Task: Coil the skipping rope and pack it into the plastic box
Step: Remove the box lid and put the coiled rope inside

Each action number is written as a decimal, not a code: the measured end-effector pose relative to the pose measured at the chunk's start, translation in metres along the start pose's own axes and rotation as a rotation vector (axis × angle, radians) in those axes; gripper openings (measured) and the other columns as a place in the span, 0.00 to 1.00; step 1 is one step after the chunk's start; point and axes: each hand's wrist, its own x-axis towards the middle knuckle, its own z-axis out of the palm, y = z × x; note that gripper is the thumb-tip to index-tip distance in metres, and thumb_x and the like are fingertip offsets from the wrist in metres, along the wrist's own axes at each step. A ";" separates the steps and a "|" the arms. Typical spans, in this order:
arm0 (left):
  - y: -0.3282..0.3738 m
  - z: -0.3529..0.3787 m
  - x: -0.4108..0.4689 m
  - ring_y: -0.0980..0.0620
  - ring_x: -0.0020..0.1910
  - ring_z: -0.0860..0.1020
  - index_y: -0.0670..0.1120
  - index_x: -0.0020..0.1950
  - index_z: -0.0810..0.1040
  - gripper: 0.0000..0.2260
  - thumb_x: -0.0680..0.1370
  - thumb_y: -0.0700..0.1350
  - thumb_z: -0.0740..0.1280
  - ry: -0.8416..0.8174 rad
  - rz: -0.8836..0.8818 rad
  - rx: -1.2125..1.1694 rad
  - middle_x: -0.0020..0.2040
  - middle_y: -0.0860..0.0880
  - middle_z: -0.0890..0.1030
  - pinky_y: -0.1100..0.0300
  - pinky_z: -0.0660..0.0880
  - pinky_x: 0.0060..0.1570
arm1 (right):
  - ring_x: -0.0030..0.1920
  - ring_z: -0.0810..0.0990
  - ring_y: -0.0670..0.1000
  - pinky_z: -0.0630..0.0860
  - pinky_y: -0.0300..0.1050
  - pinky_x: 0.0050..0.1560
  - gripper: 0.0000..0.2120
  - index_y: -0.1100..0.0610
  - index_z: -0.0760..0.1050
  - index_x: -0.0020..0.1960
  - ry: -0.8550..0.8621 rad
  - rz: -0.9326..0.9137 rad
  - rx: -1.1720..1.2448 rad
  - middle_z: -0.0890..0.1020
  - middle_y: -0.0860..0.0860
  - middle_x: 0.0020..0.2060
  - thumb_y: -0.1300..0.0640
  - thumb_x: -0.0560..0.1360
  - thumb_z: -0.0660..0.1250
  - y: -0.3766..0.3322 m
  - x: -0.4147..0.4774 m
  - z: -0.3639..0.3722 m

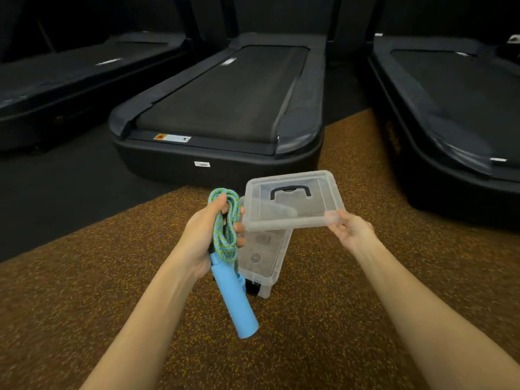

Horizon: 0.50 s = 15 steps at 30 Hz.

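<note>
My left hand [206, 235] grips the coiled skipping rope [226, 226], a green-and-blue braided bundle. Its light blue handles [235, 299] hang down below my fist. The rope is held just left of the clear plastic box [267, 263], which stands open on the floor. My right hand [351, 229] holds the clear lid [292, 201] by its near right corner. The lid has a black handle and hovers tilted above the far end of the box.
The speckled brown rubber floor [323, 319] spreads around the box. A black treadmill [225, 108] lies straight ahead, with one more treadmill [455, 108] to the right and another [56, 80] to the left. Dark flooring [70, 192] lies at the left.
</note>
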 end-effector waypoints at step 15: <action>-0.018 0.020 0.015 0.55 0.26 0.72 0.42 0.40 0.78 0.15 0.79 0.50 0.59 -0.038 -0.036 0.039 0.33 0.47 0.73 0.62 0.72 0.23 | 0.64 0.75 0.57 0.76 0.47 0.52 0.20 0.65 0.65 0.69 0.343 0.001 0.240 0.72 0.62 0.66 0.66 0.77 0.61 -0.031 0.019 -0.125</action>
